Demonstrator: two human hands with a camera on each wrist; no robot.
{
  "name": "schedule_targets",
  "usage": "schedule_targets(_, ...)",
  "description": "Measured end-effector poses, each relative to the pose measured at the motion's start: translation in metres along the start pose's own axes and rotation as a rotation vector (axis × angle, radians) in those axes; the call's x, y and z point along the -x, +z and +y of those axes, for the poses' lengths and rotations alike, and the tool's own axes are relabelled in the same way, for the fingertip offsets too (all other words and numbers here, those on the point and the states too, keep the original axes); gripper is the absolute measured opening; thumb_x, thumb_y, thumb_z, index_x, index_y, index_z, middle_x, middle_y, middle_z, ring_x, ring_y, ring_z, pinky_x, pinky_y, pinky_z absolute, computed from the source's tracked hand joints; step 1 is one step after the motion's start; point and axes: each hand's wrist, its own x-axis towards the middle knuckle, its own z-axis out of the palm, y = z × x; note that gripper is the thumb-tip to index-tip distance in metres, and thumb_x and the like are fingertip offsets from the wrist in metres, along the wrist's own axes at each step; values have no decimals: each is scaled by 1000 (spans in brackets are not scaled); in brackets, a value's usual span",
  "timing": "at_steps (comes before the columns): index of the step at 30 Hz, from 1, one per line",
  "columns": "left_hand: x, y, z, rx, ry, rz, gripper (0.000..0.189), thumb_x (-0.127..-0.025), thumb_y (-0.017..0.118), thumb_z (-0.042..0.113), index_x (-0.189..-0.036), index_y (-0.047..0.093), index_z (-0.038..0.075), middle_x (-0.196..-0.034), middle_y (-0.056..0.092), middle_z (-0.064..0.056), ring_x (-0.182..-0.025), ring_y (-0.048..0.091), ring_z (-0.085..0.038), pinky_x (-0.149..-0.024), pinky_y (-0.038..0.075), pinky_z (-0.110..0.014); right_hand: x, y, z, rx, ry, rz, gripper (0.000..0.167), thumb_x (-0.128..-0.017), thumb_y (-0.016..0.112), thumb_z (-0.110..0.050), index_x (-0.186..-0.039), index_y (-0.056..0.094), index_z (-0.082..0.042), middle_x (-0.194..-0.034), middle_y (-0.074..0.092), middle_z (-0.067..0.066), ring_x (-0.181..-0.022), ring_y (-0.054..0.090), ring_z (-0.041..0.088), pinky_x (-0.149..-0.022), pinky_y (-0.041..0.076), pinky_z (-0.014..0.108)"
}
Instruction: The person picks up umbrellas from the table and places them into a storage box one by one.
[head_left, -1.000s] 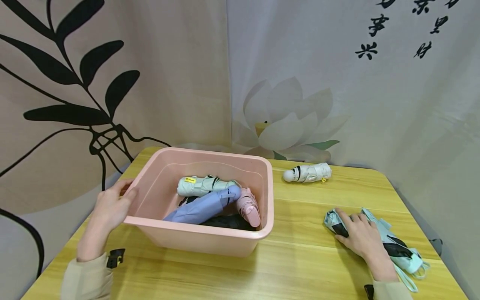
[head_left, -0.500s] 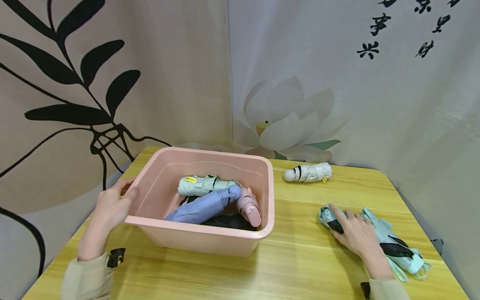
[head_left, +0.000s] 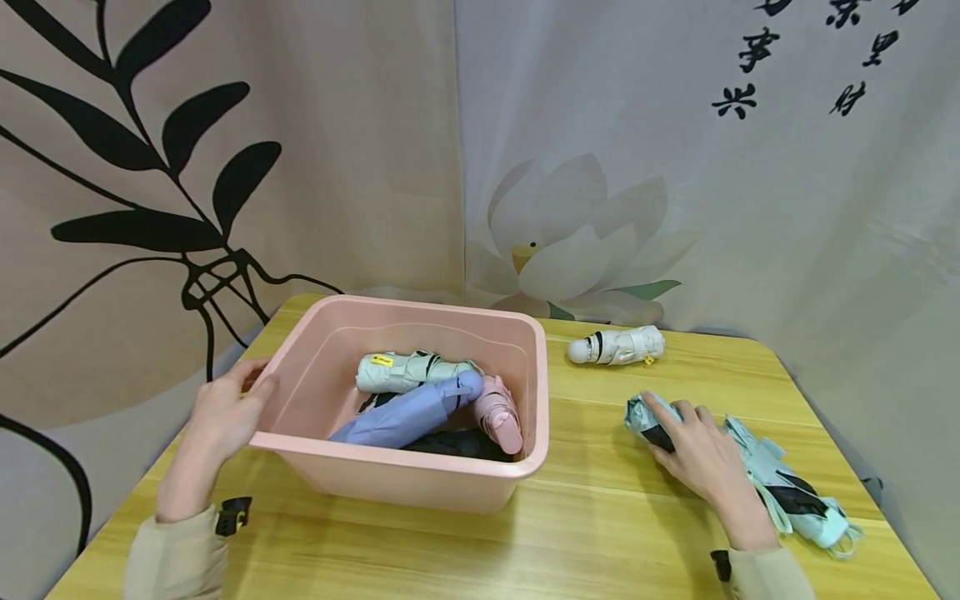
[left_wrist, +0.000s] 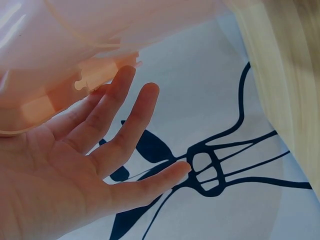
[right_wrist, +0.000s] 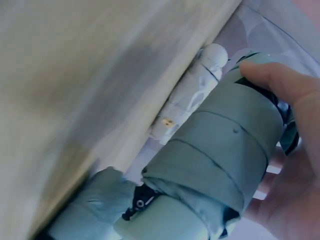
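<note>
My right hand (head_left: 701, 458) grips a folded teal umbrella (head_left: 642, 418) with a dark patch, at the right of the table. In the right wrist view the thumb lies along one side of this rolled teal umbrella (right_wrist: 215, 140), with fingers around the other side. Just beyond that hand, a second teal umbrella (head_left: 819, 521) with a strap loop lies on the table. My left hand (head_left: 225, 412) holds the left rim of a pink plastic bin (head_left: 405, 487), thumb and fingers at the edge. In the left wrist view the left hand's fingers (left_wrist: 110, 112) extend beneath the rim.
Inside the bin lie a mint umbrella (head_left: 405, 372), a blue umbrella (head_left: 416, 412), a pink umbrella (head_left: 497, 415) and black items (head_left: 457, 444). A white folded umbrella (head_left: 617, 346) lies at the back of the wooden table (head_left: 600, 517). A printed curtain (head_left: 360, 150) hangs behind.
My right hand has moved left with the teal umbrella, away from the second teal umbrella, which stays behind. The left hand and bin have not visibly moved.
</note>
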Motion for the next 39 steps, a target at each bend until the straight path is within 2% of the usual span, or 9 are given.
schedule_targets(11,0,0,0,-1,1,-1,55,-101,34,35,-138,41,-5,-129,52,-34,-116,48,-50,-91,41,-60,-16,-12,-11,1,-64,89,79,-68,84,-22,-138,47,-20,-108,61,22,-84,58,40,-44,45,42)
schedule_targets(17,0,0,1,2,3,1,55,-101,34,35,-138,42,-5,-128,52,-33,-116,48,-50,-90,41,-59,-25,-15,-15,6,-107,165,78,-67,85,-23,-137,50,-20,-107,61,20,-82,58,38,-44,45,42)
schedule_targets(22,0,0,0,3,-8,0,55,-101,34,37,-137,43,-4,-128,53,-32,-117,46,-49,-91,41,-58,-33,-19,-19,-1,-145,213,79,-67,85,-23,-137,49,-20,-108,61,20,-85,58,39,-51,49,46)
schedule_targets(27,0,1,0,4,-10,-2,55,-101,34,37,-138,43,-3,-128,53,-32,-118,45,-50,-91,40,-59,-41,-23,-23,18,-178,262,80,-65,86,-24,-137,50,-20,-103,60,21,-83,57,39,-50,48,45)
schedule_targets(39,0,1,0,6,-5,4,55,-101,34,37,-137,43,-3,-128,53,-32,-118,46,-49,-91,40,-58,-63,-39,-32,10,-204,300,78,-67,85,-24,-137,51,-19,-110,60,22,-90,58,42,-53,52,49)
